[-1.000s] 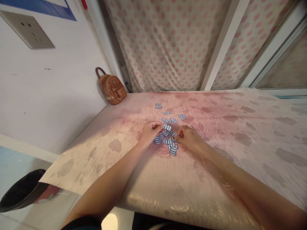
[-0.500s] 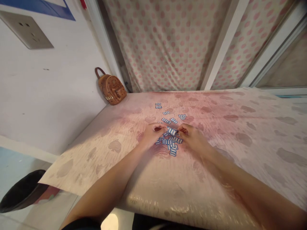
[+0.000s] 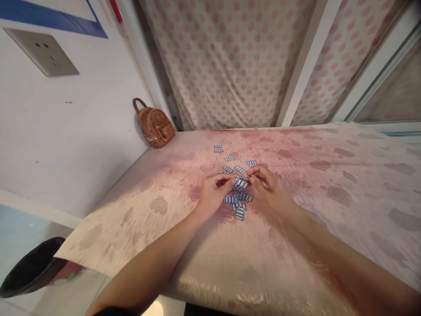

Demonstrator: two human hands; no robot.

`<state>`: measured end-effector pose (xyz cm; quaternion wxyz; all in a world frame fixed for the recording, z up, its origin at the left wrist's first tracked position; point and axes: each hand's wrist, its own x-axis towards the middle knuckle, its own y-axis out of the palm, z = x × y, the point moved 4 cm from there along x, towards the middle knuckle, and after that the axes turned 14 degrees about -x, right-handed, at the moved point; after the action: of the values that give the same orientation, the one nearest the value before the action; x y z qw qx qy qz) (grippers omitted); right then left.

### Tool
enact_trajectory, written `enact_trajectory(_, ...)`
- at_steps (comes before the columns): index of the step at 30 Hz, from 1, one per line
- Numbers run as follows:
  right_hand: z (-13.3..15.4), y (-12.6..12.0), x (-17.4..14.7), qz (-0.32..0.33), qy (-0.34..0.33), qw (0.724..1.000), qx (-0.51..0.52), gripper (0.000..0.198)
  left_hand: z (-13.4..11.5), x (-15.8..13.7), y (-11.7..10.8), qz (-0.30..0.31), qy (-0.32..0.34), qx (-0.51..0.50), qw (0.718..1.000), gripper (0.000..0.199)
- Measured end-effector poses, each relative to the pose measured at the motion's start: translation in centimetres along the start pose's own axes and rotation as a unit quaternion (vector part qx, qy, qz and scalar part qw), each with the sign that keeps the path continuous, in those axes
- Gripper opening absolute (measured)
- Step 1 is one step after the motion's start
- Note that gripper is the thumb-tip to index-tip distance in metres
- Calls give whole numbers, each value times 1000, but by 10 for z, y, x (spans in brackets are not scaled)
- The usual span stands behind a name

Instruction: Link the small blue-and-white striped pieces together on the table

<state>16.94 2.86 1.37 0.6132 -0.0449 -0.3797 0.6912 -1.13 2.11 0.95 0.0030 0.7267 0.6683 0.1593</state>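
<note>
Between my hands is a small flat blue-and-white striped piece [image 3: 241, 182], held up over a loose pile of the same kind. My left hand [image 3: 213, 193] pinches its left edge between thumb and fingers. My right hand [image 3: 269, 188] has thumb and forefinger closed at its right edge. Just below lie overlapping striped pieces [image 3: 239, 214], partly hidden by the held one. Farther off, a few more striped pieces [image 3: 218, 149] are scattered on the patterned tablecloth [image 3: 158, 245]. Any print on the pieces is too small to read.
A small brown backpack-shaped bag [image 3: 156, 126] leans against the wall at the table's back left corner. Behind the table hangs a polka-dot curtain [image 3: 230, 66]. A black-lined bin [image 3: 31, 267] stands on the floor to the left. A socket [image 3: 42, 52] is on the wall.
My right hand has moved in closer to the held piece, its thumb and forefinger now at the upper right edge. My left hand keeps its pinch. The whole view has shifted slightly.
</note>
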Motion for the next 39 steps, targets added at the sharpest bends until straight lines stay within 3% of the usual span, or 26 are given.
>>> enact_trajectory(5, 12, 0, -2, 3, -26, 1000, -7, 9, -3, -5, 2, -25, -1, -14, 1000, 16)
enact_trajectory(11, 16, 0, -3, 15, -22, 1000, 0, 12, -6, -7, 7, -2, 24, -22, 999, 14)
enact_trajectory(14, 16, 0, -3, 19, -22, 1000, 11, 11, -7, -7, 8, 7, 36, -49, 998, 25)
enact_trajectory(17, 16, 0, -4, 20, -20, 999, 19, 10, -5, -7, 8, 15, 18, -62, 998, 34)
enact_trajectory(26, 15, 1, -6, 17, -12, 1000, 11, 9, 0, -9, 7, 2, -48, -62, 997, 20)
enact_trajectory(39, 22, -2, -6, 20, -9, 1000, -14, 9, 3, -9, 7, -4, -50, -61, 997, 19)
